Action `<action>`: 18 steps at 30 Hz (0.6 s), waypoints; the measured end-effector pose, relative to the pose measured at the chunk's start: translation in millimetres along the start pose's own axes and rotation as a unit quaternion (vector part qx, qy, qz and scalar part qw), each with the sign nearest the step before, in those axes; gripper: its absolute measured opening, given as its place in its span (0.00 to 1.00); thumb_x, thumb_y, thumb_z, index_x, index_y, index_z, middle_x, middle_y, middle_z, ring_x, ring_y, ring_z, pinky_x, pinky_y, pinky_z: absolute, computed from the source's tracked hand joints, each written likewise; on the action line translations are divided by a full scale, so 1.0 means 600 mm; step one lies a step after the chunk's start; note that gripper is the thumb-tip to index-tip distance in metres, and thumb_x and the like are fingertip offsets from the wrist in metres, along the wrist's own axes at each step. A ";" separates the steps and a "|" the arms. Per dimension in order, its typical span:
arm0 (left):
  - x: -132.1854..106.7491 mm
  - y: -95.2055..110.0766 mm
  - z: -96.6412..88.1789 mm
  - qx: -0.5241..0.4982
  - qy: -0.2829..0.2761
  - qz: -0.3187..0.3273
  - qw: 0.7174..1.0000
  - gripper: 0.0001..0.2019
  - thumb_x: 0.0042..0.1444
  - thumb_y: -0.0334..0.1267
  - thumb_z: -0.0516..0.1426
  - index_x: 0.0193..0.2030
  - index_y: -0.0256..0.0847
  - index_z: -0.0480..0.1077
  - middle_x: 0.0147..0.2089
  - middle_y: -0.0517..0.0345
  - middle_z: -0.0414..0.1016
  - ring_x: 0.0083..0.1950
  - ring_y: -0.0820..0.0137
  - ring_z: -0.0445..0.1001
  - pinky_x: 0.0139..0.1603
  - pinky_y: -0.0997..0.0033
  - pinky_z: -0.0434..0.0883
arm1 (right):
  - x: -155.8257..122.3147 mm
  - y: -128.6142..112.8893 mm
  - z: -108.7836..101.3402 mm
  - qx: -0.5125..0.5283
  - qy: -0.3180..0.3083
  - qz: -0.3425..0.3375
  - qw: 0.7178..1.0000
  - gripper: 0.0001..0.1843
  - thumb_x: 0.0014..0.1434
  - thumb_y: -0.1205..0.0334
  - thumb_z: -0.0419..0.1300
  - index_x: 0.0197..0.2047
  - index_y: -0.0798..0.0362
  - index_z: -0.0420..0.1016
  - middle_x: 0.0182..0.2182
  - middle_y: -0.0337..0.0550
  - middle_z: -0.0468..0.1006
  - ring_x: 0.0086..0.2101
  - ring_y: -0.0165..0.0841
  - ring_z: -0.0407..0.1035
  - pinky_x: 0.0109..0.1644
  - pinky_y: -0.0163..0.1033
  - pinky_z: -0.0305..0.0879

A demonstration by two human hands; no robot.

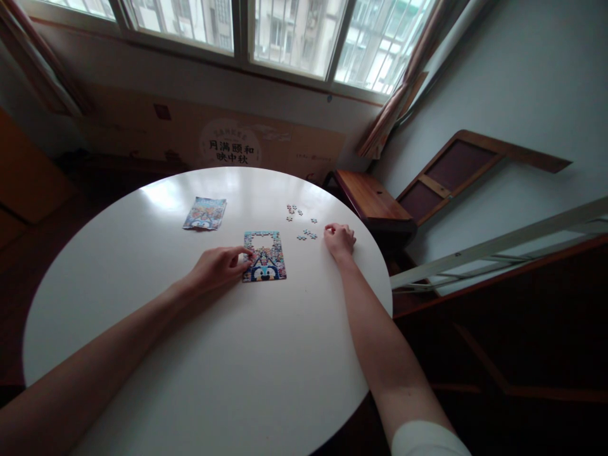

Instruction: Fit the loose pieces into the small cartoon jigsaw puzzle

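A jigsaw puzzle (269, 261) lies flat on the white table, with a blue cartoon character at its bottom and a white gap in its upper part. My left hand (218, 266) rests at the puzzle's left edge, index finger stretched out over it and the other fingers loosely bent. Several loose puzzle pieces (306, 235) are scattered to the right of the puzzle. Beside them, my right hand (340, 239) rests on the table with curled fingers. Whatever those fingers may hold is hidden.
A colourful printed packet or sheet (205, 214) lies beyond my left hand. The round white table (213, 373) has its curved edge near my right forearm. A wooden chair (373, 197) stands past the table at the right, below the windows (294, 38).
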State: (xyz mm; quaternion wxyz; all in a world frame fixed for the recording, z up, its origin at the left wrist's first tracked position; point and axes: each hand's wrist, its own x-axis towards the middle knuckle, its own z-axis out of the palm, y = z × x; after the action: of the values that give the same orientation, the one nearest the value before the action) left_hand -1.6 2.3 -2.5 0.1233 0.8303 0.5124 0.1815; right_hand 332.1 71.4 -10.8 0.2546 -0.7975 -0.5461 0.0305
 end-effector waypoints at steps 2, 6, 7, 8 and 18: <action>0.000 -0.001 0.001 -0.001 0.001 0.003 1.000 0.20 0.59 0.54 0.52 0.50 0.48 0.76 0.24 0.64 0.70 0.24 0.74 0.66 0.27 0.76 0.54 | 0.001 0.000 0.001 -0.002 0.000 0.001 1.000 0.14 0.59 0.62 0.55 0.44 0.47 0.79 0.47 0.49 0.73 0.49 0.44 0.63 0.55 0.50 0.58; -0.001 0.002 -0.001 0.000 0.000 0.002 1.000 0.19 0.60 0.52 0.52 0.50 0.48 0.76 0.23 0.64 0.69 0.24 0.74 0.65 0.27 0.76 0.53 | 0.001 0.001 0.001 -0.002 0.000 0.000 1.000 0.14 0.59 0.62 0.55 0.45 0.47 0.79 0.47 0.49 0.73 0.49 0.44 0.63 0.56 0.50 0.58; -0.001 0.003 -0.001 0.001 0.000 0.000 1.000 0.19 0.59 0.52 0.52 0.49 0.48 0.76 0.23 0.64 0.69 0.24 0.74 0.66 0.27 0.76 0.53 | 0.001 0.001 0.001 -0.002 0.000 -0.001 1.000 0.14 0.59 0.62 0.55 0.44 0.47 0.79 0.47 0.49 0.72 0.49 0.44 0.63 0.56 0.50 0.58; -0.001 0.003 -0.002 0.001 0.000 -0.001 1.000 0.19 0.59 0.52 0.52 0.49 0.48 0.76 0.23 0.64 0.69 0.24 0.74 0.66 0.27 0.76 0.53 | 0.001 0.001 0.001 -0.001 0.001 -0.002 1.000 0.14 0.59 0.62 0.55 0.44 0.47 0.79 0.47 0.49 0.72 0.49 0.44 0.63 0.55 0.50 0.58; 0.000 0.000 0.002 -0.003 0.001 -0.002 1.000 0.20 0.60 0.54 0.51 0.50 0.49 0.76 0.24 0.64 0.69 0.24 0.74 0.67 0.27 0.76 0.53 | 0.000 0.000 -0.001 -0.003 0.000 0.000 1.000 0.13 0.59 0.62 0.55 0.44 0.47 0.79 0.47 0.48 0.73 0.50 0.45 0.63 0.56 0.51 0.58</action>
State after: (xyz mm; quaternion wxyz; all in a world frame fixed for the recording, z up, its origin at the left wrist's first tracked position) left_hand -1.1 1.9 -3.6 0.1261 0.8285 0.5139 0.1833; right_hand 332.1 71.1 -10.3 0.2517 -0.7985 -0.5461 0.0290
